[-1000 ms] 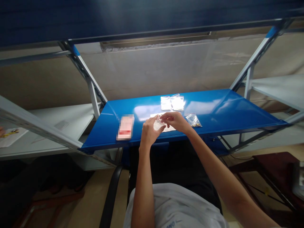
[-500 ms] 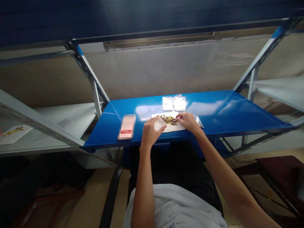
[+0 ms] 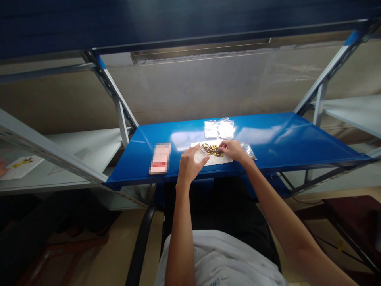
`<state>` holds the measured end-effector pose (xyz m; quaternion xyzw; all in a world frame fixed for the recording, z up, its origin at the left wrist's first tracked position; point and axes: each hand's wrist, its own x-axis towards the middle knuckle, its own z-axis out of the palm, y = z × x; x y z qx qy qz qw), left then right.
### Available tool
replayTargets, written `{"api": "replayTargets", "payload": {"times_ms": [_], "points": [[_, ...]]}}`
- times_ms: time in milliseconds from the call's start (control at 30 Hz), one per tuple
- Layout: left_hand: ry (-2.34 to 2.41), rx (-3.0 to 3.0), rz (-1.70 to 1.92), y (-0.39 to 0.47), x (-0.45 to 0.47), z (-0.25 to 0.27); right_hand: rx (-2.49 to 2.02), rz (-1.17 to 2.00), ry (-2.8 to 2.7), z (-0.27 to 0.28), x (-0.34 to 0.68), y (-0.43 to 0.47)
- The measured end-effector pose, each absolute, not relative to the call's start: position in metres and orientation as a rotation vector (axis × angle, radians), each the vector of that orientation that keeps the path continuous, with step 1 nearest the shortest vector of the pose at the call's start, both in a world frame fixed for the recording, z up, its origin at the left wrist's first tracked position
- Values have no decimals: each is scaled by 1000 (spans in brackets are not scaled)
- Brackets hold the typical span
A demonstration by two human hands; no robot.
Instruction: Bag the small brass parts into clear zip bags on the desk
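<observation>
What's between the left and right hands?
Head view: a pile of small brown and yellow pieces on a white sheet, plus a clear plastic bag in the left hand.

Blue lettering [image 3: 214,283] on the shirt [image 3: 220,254] cannot be read.

Holds both bare arms [image 3: 184,222] out ahead, curves the left hand [image 3: 188,163] in a grip (with thumb and forefinger bowed apart), and angles the right hand [image 3: 233,150] leftward, fingers bent.
</observation>
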<state>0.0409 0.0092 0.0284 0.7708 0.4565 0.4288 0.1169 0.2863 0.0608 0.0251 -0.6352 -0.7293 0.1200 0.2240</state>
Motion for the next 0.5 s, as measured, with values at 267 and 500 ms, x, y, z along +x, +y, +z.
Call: {"api": "replayTargets", "payload": {"times_ms": [267,500], "points": [[1341,2250,1243,9,41,29,-1704,312,-1977,25,290,66],[1341,2256,1232,8,43,30,-1464,439,-1738,48,283,44]]}}
